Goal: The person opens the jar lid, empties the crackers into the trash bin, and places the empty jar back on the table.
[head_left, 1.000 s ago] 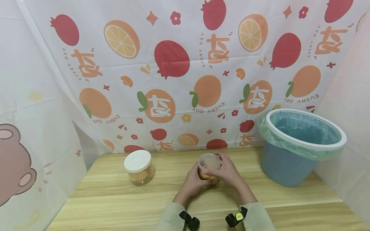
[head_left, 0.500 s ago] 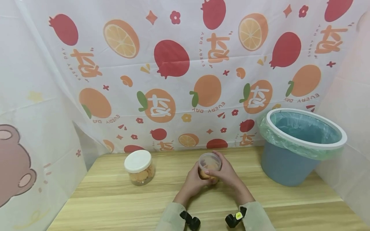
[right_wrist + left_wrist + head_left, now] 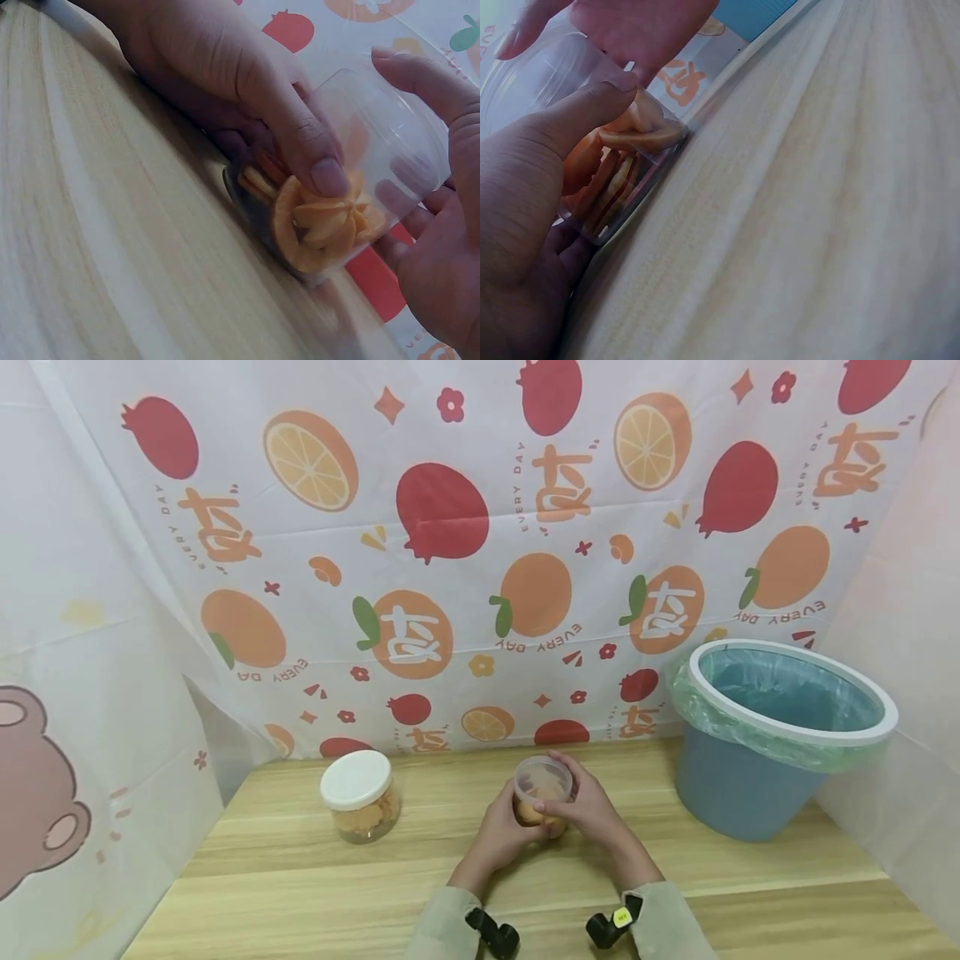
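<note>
Both hands are on the clear jar (image 3: 542,789) now, and it's over to the left of the bin (image 3: 738,789), upright, base down at the table (image 3: 360,893). The left hand (image 3: 504,828) has it low: fingers curled round the side, thumb laid across the wall, a snug grip. And the right hand (image 3: 591,808), the one nearer the bin, has the upper part, thumb on the near side, fingers round the far side. Is there a separate lid up there? Can't tell; the plastic is see-through and the hands cover much of it. Inside, down low, a jumble of orange biscuits (image 3: 322,232), one a ring, another ribbed like a star.

Further left of the bin, well apart from both hands, sits a second jar (image 3: 362,818) with a white lid (image 3: 356,778) on, more orange-brown pieces showing through its wall. The bin itself, blue, wears a green bag (image 3: 701,710) folded out under a white rim (image 3: 795,733). Behind it hangs a cloth (image 3: 465,577) printed with oranges and red fruit. In front, left of the bin, two pale sleeves (image 3: 444,927) come in, each with a black camera (image 3: 498,937) at the wrist, the one nearer the bin carrying a yellow tag (image 3: 622,917).
</note>
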`<state>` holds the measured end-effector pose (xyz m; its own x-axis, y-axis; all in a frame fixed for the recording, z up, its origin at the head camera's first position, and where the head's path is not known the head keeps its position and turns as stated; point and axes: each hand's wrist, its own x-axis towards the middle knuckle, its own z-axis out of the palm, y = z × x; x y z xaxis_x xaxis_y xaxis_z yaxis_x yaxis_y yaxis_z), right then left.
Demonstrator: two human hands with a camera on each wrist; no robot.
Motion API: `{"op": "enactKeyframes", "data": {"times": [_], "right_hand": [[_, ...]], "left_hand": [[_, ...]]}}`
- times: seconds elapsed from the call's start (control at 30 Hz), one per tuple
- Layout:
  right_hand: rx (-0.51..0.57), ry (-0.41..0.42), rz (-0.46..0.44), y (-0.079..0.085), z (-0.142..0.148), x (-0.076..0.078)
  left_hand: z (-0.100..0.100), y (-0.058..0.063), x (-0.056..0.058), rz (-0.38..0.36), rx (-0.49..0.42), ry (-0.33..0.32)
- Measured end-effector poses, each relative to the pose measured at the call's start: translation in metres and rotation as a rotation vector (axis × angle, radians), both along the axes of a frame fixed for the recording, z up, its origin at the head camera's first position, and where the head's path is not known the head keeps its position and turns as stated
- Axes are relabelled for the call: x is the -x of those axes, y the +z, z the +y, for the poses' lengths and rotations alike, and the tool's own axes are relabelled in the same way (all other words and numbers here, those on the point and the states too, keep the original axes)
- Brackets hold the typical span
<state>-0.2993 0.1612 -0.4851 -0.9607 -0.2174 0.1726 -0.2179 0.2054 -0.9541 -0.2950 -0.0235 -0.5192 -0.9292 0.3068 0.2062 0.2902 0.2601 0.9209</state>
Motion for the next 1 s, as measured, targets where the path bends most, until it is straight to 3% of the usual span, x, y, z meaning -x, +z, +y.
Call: {"op": "enactKeyframes", "data": {"times": [0.27, 0.67, 0.83, 1.0], "right_hand": [[-0.042, -0.033, 0.012, 0.0045, -0.0016, -0.0048], [-0.112, -0.168, 0.021, 0.0067, -0.0093, -0.0061], [-0.223, -0.150, 0.066, 0.0068, -0.0086, -0.0068], [-0.269, -0.130, 0.063, 0.0084, -0.0036, -0.0069]], "left_hand": [[0.0001, -0.0012, -0.0008, -0.001, -0.004, 0.000], [0.0004, -0.0016, -0.0006, -0.011, -0.011, -0.003], [0.0002, -0.0034, 0.0000, -0.012, -0.013, -0.009], [0.0005, -0.0024, 0.0014, -0.002, -0.003, 0.005]]}}
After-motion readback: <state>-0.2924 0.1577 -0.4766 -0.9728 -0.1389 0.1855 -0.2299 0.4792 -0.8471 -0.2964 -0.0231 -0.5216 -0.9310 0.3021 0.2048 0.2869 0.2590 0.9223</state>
